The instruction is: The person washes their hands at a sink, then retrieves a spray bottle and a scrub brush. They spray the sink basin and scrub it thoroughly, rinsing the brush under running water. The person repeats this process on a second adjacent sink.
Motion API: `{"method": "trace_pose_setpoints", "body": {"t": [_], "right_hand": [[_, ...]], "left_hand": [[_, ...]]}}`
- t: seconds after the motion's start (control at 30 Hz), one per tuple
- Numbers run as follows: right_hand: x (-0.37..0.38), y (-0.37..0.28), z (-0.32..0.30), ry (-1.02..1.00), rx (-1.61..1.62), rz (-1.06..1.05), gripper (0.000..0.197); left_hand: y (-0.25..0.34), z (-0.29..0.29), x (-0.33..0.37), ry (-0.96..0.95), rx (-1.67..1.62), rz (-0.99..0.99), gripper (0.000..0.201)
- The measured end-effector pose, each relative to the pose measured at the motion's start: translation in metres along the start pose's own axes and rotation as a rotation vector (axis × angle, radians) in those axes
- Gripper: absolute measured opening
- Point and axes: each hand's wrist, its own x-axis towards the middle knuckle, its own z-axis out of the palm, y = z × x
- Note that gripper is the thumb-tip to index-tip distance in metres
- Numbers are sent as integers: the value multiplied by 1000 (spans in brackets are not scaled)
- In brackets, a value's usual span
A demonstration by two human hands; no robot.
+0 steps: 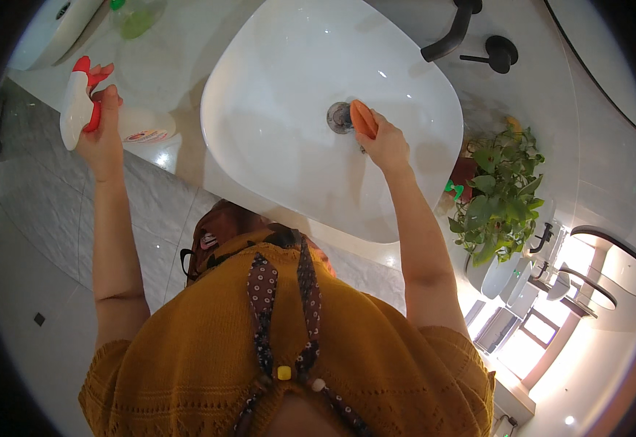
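Note:
My left hand [104, 142] is wrapped round the neck of a spray bottle [76, 120] with a white head and red trigger and nozzle. The bottle is tilted at the left edge of the counter, its pale body stretching right behind my hand. Inside the white washbasin [274, 87], my right hand [389, 146] grips an orange sponge [363, 119]. It presses against the basin floor, at the right side of the round metal drain [339, 118]. My right fingertips are partly hidden by the sponge.
A black wall tap [452, 40] reaches over the basin's far right rim, with a black lever handle [498, 55] beside it. A leafy potted plant [503, 193] stands right of the basin. Far left are a green bottle [136, 22] and another white basin [56, 29].

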Motion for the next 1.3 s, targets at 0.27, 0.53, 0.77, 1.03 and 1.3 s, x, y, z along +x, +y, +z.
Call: {"method": "trace_pose_setpoints", "body": {"t": [0.27, 0.53, 0.77, 1.03, 1.3], "right_hand": [[-6, -32, 14, 64, -37, 7, 56], [-29, -39, 23, -21, -57, -52, 60], [-29, -12, 29, 61, -91, -159, 54], [-17, -17, 20, -5, -48, 19, 54], [-9, -13, 7, 18, 10, 29, 52]], "left_hand": [[3, 2, -3, 11, 40, 36, 36], [-6, 0, -4, 49, -8, 50, 37], [-3, -2, -2, 20, 30, 64, 38], [-4, 1, -3, 44, 1, 58, 39], [3, 2, -1, 47, 25, 37, 37]]}}
